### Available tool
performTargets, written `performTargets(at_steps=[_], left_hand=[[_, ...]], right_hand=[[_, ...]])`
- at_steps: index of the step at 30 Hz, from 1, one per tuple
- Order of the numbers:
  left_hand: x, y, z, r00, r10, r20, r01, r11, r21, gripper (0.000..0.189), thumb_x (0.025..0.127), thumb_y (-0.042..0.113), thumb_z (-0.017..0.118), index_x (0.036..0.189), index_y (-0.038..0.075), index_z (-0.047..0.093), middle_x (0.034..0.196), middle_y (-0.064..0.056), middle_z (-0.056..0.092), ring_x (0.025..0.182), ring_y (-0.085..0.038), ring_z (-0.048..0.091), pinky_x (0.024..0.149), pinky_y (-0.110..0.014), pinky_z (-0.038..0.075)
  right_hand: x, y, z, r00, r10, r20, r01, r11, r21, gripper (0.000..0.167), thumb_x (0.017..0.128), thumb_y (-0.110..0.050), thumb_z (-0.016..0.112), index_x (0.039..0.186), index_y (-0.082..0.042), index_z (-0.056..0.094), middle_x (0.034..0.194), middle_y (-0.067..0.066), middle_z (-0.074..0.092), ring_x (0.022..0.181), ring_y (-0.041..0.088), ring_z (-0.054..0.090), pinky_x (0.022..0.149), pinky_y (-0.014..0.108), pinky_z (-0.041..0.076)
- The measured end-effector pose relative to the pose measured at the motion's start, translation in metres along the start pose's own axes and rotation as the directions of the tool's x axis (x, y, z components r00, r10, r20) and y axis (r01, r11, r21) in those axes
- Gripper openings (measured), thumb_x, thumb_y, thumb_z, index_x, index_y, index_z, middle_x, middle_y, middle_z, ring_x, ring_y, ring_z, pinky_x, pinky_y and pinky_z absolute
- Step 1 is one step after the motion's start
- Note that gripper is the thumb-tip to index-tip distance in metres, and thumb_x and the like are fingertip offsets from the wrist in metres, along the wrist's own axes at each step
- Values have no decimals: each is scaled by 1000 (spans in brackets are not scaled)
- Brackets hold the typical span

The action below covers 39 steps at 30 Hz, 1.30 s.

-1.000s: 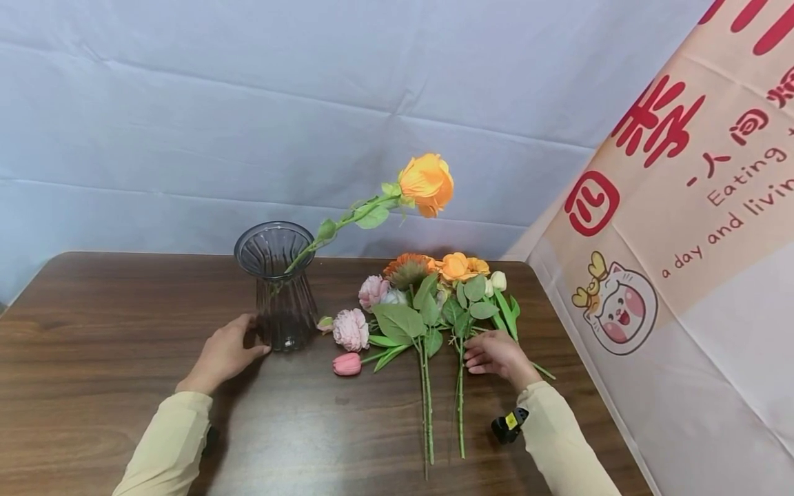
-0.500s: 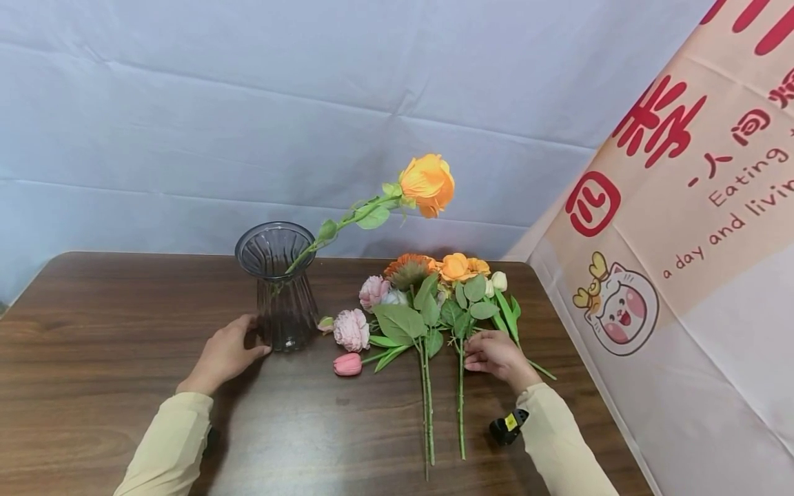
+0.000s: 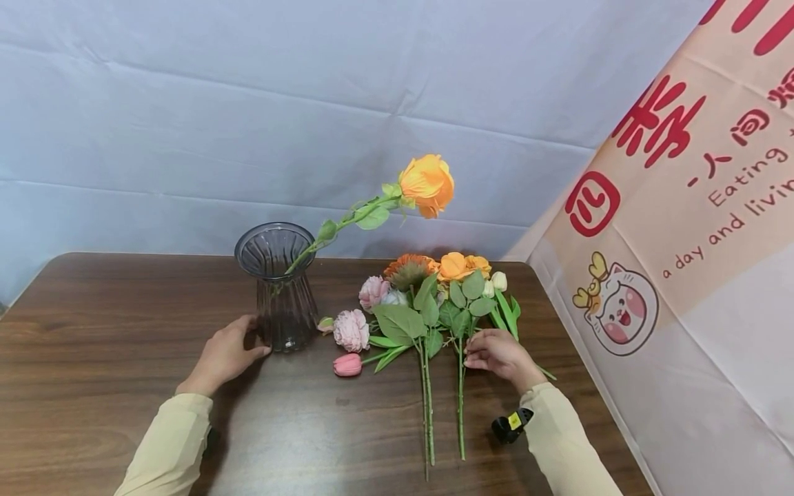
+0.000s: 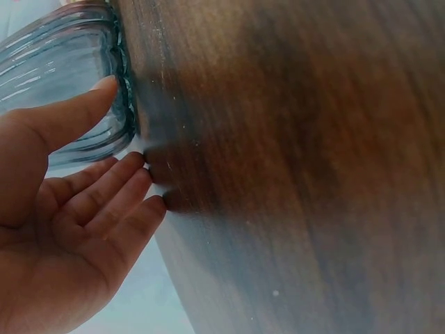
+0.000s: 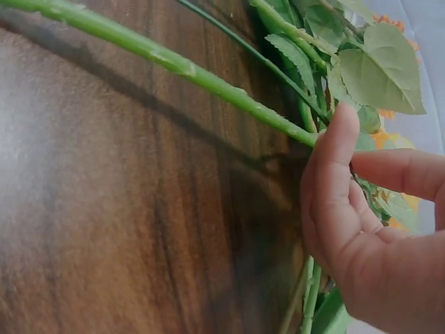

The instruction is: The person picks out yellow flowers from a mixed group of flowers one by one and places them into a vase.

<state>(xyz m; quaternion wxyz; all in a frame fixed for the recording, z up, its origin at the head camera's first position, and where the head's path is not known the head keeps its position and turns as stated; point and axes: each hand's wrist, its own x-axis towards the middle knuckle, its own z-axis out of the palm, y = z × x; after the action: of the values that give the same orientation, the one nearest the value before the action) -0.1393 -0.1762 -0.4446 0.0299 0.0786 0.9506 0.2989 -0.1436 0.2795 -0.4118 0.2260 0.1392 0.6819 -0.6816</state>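
Wooden worktop (image 3: 298,427): left hand (image 3: 226,353) loosely spread, touching vase (image 3: 287,313) low, likely steadying it; right hand (image 3: 499,356) pinches stem (image 3: 461,413) below leaves (image 3: 482,306), presumably for balance.

- Table (image 3: 124,331): dark brown and wood-grained, its back corners rounded; a pale sheen lay across its near middle;
- Vase (image 3: 288,317): ribbed grey glass, flared at the rim; it stood upright on its base, left of the middle;
- Flower heap (image 3: 400,324): it lay to the right of the vase; green stems (image 3: 428,406) ran from it toward the near edge;
- Pink tulip (image 3: 347,365): it lay at the heap's near left, beside a pale pink blossom (image 3: 351,330).
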Motion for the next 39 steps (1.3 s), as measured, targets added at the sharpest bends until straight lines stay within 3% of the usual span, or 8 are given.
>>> performTargets(at_steps=[17,30,39], left_hand=[[1,0,1,1000,-7,7,7,1000,4,58,81,18,69,123,-12,43,117,-30,52,107,-48,47,85,-59,39],[2,0,0,1000,3,2,-3,1000,7,57,80,19,69,121,-12,45,116,-30,53,107,-48,47,86,-59,39],[1,0,1,1000,-6,7,6,1000,6,57,80,20,70,121,-12,45,115,-30,53,106,-48,48,86,-59,39]], right_hand=[[-7,-13,-8,996,30,81,-34,998,48,23,89,9,39,75,-1,54,69,8,57,61,16,60,65,29,55],[-10,-22,-10,992,-17,123,-1,990,143,26,86,15,38,69,0,50,71,12,58,66,23,64,73,35,54],[-9,-27,-11,987,-25,159,-2,987,162,34,90,11,34,69,2,60,69,13,60,68,23,65,74,34,54]])
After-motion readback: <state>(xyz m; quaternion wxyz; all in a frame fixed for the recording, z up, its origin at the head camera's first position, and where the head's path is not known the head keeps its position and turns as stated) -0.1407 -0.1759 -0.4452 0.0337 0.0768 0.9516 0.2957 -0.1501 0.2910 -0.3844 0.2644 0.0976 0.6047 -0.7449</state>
